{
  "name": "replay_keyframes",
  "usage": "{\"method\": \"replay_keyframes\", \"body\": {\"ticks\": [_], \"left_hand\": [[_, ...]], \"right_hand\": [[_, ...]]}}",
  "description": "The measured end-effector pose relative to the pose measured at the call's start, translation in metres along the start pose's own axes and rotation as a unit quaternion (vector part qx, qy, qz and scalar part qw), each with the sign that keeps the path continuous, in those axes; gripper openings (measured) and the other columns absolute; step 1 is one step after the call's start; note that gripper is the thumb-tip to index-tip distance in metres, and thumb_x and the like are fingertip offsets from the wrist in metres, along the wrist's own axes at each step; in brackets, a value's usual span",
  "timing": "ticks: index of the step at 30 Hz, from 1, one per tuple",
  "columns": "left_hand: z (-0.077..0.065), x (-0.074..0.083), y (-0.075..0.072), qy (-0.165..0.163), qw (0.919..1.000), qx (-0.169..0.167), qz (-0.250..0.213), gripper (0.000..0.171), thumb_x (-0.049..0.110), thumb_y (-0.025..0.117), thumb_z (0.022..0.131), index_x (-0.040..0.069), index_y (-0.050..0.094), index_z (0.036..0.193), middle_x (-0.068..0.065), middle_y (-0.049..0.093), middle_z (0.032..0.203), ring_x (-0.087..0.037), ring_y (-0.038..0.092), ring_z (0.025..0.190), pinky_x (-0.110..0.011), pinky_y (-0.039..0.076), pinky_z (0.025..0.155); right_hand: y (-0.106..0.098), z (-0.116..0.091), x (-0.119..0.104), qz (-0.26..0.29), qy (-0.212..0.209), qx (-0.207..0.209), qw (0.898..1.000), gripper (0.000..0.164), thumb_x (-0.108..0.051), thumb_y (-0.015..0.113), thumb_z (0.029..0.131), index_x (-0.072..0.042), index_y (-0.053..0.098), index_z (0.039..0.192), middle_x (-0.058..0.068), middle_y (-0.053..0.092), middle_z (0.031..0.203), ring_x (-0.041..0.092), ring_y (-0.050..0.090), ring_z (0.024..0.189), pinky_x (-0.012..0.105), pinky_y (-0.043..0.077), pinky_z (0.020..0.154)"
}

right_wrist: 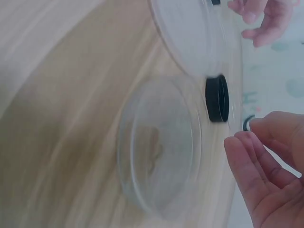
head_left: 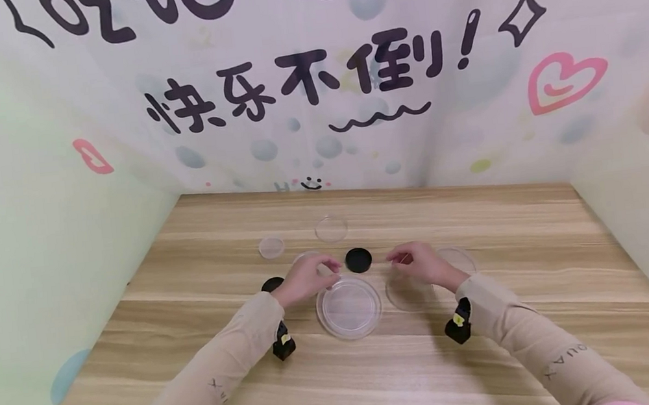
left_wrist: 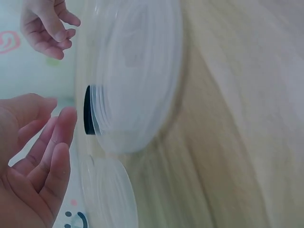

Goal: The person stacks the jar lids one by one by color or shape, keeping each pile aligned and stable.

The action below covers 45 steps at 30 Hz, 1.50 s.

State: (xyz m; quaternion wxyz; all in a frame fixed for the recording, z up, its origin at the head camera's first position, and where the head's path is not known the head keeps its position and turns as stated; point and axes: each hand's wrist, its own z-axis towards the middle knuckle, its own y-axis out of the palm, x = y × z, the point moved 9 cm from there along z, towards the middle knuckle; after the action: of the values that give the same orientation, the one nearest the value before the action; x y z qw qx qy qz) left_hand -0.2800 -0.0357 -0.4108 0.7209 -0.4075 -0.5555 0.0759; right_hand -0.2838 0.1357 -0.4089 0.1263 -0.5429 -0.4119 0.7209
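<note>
Clear plastic here, a wide round dish (head_left: 350, 317) on the wood-grain bench (head_left: 401, 384), near the left hand (head_left: 308, 277), whose grip is released, thumb and fingers apart. Across from it the right hand (head_left: 424, 264) hovers by a second clear round plastic dish (head_left: 411, 295), released as well, fingers loosely curved! Between the two hands sits a small round black cap (head_left: 359, 260), a white lettered cloth (head_left: 289, 144) behind.

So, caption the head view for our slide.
Left hand and right hand flank a black lid among clear lids on a wooden tabletop.
</note>
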Motion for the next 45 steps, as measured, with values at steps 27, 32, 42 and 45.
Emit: {"method": "replay_keyframes", "body": {"ticks": [27,32,42,45], "left_hand": [[0.057,0.048,0.058,0.027,0.9973,-0.047,0.05,0.027,0.01,0.065,0.078,0.005,0.063,0.104,-0.002,0.064,0.089,-0.016,0.058,0.082,-0.019,0.042,0.07],[0.061,0.047,0.068,0.02,0.9967,-0.063,0.048,0.028,0.01,0.066,0.078,0.004,0.062,0.104,-0.002,0.063,0.089,-0.017,0.058,0.086,-0.019,0.043,0.073],[0.065,0.049,0.083,0.032,0.9919,-0.092,0.082,0.024,0.011,0.065,0.078,0.008,0.063,0.102,0.0,0.064,0.089,-0.011,0.058,0.086,-0.016,0.042,0.072],[0.065,0.052,0.085,0.037,0.9895,-0.092,0.105,0.024,0.011,0.065,0.078,0.01,0.063,0.101,0.002,0.064,0.087,-0.01,0.057,0.084,-0.016,0.041,0.071]], "right_hand": [[-0.033,-0.041,0.05,0.015,0.05,0.031,0.998,0.017,0.001,0.058,0.081,0.009,0.061,0.096,0.016,0.062,0.084,0.022,0.06,0.071,0.025,0.05,0.057],[-0.031,-0.047,0.048,-0.004,0.015,0.058,0.998,0.014,0.006,0.062,0.075,0.007,0.064,0.088,0.01,0.061,0.079,0.018,0.057,0.07,0.025,0.05,0.06],[-0.026,-0.052,0.042,-0.019,-0.01,0.078,0.997,0.012,0.01,0.065,0.07,0.008,0.064,0.082,0.008,0.059,0.073,0.018,0.058,0.066,0.025,0.05,0.058],[-0.024,-0.052,0.042,-0.016,0.001,0.07,0.997,0.013,0.01,0.064,0.07,0.009,0.064,0.083,0.01,0.06,0.074,0.02,0.058,0.067,0.026,0.05,0.059]]}}
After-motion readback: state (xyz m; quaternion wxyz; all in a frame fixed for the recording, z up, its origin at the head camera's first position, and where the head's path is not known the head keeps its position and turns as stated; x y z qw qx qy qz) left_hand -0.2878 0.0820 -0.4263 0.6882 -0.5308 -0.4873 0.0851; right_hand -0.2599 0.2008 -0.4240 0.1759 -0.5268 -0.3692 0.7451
